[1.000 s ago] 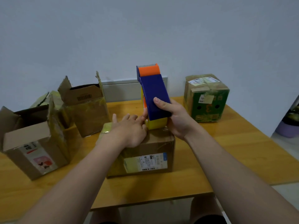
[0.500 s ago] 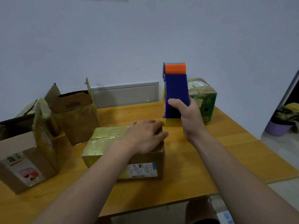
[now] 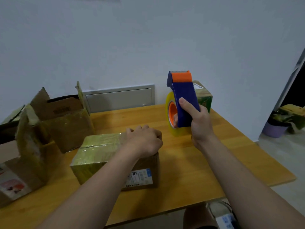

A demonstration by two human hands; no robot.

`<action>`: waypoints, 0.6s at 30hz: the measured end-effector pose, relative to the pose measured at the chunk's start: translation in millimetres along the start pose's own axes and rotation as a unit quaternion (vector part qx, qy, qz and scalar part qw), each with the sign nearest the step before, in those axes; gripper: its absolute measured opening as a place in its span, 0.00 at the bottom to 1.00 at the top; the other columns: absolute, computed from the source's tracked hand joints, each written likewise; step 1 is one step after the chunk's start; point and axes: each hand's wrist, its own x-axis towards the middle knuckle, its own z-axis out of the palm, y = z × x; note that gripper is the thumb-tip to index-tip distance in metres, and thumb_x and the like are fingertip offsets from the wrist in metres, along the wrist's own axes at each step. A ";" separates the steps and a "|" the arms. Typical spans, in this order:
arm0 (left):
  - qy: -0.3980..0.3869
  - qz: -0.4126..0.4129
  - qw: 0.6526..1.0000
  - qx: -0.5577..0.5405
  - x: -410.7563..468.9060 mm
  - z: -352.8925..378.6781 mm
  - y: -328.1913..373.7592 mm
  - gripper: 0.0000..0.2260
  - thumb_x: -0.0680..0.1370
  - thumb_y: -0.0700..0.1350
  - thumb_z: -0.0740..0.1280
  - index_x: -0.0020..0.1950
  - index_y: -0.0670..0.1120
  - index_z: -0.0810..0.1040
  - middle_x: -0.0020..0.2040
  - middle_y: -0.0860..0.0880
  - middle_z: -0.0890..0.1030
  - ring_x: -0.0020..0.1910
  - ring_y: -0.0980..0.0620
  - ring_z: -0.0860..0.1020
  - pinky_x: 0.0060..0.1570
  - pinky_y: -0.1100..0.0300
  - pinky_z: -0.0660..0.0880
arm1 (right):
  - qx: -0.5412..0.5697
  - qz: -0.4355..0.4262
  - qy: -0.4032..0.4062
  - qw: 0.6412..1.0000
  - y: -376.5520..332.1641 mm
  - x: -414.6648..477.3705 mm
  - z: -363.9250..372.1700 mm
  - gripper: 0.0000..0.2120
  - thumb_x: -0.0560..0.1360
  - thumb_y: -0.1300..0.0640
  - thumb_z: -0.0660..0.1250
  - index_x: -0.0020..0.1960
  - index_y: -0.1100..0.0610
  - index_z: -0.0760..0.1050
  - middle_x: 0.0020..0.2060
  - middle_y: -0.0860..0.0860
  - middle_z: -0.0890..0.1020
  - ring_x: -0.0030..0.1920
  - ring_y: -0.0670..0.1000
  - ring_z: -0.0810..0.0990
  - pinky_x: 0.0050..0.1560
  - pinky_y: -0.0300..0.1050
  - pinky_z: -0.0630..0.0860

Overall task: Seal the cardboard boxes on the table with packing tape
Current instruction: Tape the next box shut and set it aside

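The dispenser [image 3: 184,96] (blue, orange roller uppermost) is grasped upright by the fingers of the right hand [image 3: 199,123], at 1 o'clock from the box [image 3: 99,151] on the surface [image 3: 198,162]. The box's far edge is clasped by the left hand [image 3: 143,141], fingers curled.

2 bare forearms lead to the left hand [image 3: 145,141] and right hand [image 3: 198,124]; a pale, blue-marked shoe [image 3: 222,213] shows below.
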 end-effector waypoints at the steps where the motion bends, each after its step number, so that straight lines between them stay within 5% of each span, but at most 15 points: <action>1: -0.005 -0.003 1.000 0.001 -0.8 -0.7 1.4 0.08 0.82 0.55 0.59 0.49 0.59 0.77 0.58 0.50 0.74 0.62 0.45 0.69 0.67 0.40 0.61 | 0.004 0.002 0.000 1.000 -0.8 -0.6 0.2 0.21 0.75 0.44 0.71 0.58 0.60 0.78 0.39 0.51 0.84 0.38 0.48 0.83 0.36 0.40 0.79; 4: -0.012 0.010 1.000 -0.018 -2.2 -3.3 0.1 0.14 0.84 0.59 0.57 0.67 0.61 0.75 0.69 0.47 0.74 0.71 0.43 0.68 0.74 0.38 0.58 | 0.016 0.010 -0.008 1.000 -4.3 -3.8 2.5 0.26 0.76 0.44 0.71 0.60 0.66 0.76 0.38 0.55 0.83 0.35 0.51 0.82 0.35 0.42 0.79; 8: 0.057 0.043 0.961 -0.269 -17.7 -23.9 -27.8 0.17 0.84 0.58 0.63 0.72 0.56 0.73 0.66 0.49 0.79 0.64 0.49 0.76 0.67 0.49 0.72 | 0.052 0.017 -0.040 0.998 -8.4 -3.5 5.4 0.20 0.78 0.45 0.70 0.54 0.64 0.79 0.33 0.57 0.81 0.31 0.54 0.80 0.34 0.46 0.79; 11: 0.204 -0.064 0.967 -0.138 -30.8 -37.2 -78.4 0.19 0.80 0.60 0.67 0.69 0.58 0.75 0.67 0.48 0.77 0.65 0.46 0.75 0.65 0.45 0.73 | 0.093 0.034 -0.092 0.991 -12.1 -1.0 12.4 0.18 0.77 0.45 0.70 0.50 0.60 0.82 0.31 0.56 0.80 0.30 0.54 0.78 0.34 0.47 0.77; 14: 0.139 -0.218 0.962 -0.084 -47.8 -30.4 -123.9 0.29 0.79 0.69 0.62 0.76 0.56 0.69 0.74 0.42 0.71 0.71 0.37 0.70 0.69 0.38 0.71 | 0.123 0.051 -0.172 0.976 -14.4 -1.3 27.3 0.15 0.76 0.44 0.70 0.48 0.55 0.86 0.30 0.53 0.79 0.28 0.51 0.77 0.32 0.45 0.76; 18: 0.060 -0.200 0.934 -0.289 -58.2 -13.7 -142.6 0.26 0.80 0.67 0.63 0.69 0.50 0.76 0.67 0.44 0.78 0.63 0.43 0.77 0.59 0.50 0.74 | 0.183 0.111 -0.281 0.935 -12.3 -2.5 52.0 0.22 0.71 0.41 0.75 0.57 0.56 0.83 0.29 0.51 0.77 0.28 0.49 0.76 0.33 0.43 0.75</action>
